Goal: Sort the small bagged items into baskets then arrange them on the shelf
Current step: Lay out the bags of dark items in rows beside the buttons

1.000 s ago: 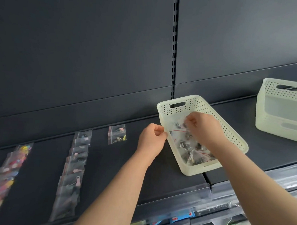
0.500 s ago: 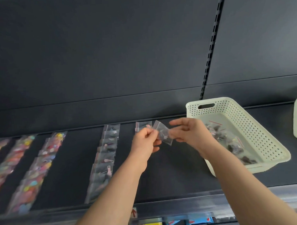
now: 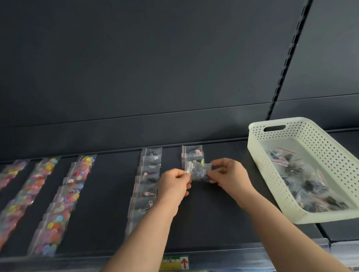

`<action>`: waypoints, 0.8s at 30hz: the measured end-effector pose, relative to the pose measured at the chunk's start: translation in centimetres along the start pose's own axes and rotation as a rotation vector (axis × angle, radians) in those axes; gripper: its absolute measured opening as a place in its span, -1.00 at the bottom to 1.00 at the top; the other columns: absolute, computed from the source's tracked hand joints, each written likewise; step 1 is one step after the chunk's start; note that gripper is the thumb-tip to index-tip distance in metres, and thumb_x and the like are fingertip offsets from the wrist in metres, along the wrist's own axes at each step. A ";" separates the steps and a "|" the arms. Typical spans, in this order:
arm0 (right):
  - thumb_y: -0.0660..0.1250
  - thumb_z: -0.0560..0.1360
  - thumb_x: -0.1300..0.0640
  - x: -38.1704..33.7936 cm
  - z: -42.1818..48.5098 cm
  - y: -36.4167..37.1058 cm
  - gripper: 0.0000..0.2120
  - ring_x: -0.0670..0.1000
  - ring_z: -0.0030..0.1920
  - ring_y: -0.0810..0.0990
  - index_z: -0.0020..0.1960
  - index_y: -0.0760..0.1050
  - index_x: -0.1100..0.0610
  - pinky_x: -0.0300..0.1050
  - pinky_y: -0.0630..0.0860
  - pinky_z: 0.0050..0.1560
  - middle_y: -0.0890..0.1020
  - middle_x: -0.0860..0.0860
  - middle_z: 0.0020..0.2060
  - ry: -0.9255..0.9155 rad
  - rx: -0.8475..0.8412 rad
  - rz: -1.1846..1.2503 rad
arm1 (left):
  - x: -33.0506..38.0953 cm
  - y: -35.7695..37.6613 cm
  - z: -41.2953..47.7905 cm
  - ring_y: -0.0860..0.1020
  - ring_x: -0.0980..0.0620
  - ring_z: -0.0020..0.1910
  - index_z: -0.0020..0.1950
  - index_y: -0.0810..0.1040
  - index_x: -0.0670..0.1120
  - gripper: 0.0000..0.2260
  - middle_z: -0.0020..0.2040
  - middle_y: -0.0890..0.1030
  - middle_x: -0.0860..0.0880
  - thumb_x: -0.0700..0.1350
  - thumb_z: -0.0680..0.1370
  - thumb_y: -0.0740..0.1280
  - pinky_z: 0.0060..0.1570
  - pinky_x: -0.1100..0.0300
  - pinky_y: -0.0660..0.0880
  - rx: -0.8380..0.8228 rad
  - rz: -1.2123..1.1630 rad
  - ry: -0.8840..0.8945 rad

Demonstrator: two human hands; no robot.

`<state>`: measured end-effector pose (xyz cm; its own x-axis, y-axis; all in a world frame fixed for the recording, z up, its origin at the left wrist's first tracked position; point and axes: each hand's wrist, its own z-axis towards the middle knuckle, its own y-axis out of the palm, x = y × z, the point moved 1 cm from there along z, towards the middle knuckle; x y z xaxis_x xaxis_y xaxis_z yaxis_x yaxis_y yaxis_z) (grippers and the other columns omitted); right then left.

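- Left hand and right hand each pinch 1 edge of a small clear plastic bag, above the dark shelf.
- Perforated white plastic basket of bags sits right.

A dark grey back panel fills the upper frame, crossed at upper right by a black slotted upright. At bottom centre, a small label with a red arrow sits in a clear price rail.
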<state>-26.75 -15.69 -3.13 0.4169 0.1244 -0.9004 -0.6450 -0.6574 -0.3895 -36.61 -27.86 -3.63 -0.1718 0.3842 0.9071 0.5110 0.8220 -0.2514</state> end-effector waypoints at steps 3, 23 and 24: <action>0.44 0.42 0.12 -0.3 1.0 1.2 -0.80 -0.15 -0.21 0.63 0.02 0.51 -0.01 -0.30 0.44 -0.23 0.67 -0.10 -0.32 -0.061 0.069 -0.128 | -0.3 -0.6 1.1 0.58 0.11 -0.33 -0.19 0.58 -0.06 -0.83 -0.26 0.63 -0.02 -0.19 0.59 0.32 -0.32 0.20 0.58 0.043 0.151 0.021; 0.36 0.47 0.11 -1.4 1.7 1.0 -0.86 -0.02 -0.07 0.59 0.03 0.57 0.05 -0.21 0.41 -0.13 0.62 -0.09 -0.16 -0.229 0.226 -0.430 | 0.9 0.6 3.0 0.68 -0.08 -0.20 -0.17 0.44 0.01 -0.87 -0.20 0.64 -0.02 -0.04 0.49 0.38 -0.17 -0.06 0.65 0.022 0.365 0.125; 0.34 0.48 0.11 -1.8 1.4 0.4 -0.86 -0.01 -0.03 0.58 0.03 0.58 0.02 -0.19 0.42 -0.13 0.62 -0.08 -0.11 -0.274 0.262 -0.518 | 1.2 1.1 2.7 0.68 -0.09 -0.17 -0.18 0.46 0.01 -0.89 -0.17 0.65 -0.01 -0.05 0.48 0.38 -0.15 -0.06 0.65 -0.002 0.351 0.135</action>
<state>-28.59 -15.15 -1.96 0.5599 0.5854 -0.5864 -0.5534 -0.2625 -0.7905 -38.56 -25.34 -3.73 0.1263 0.5833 0.8024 0.5210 0.6493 -0.5540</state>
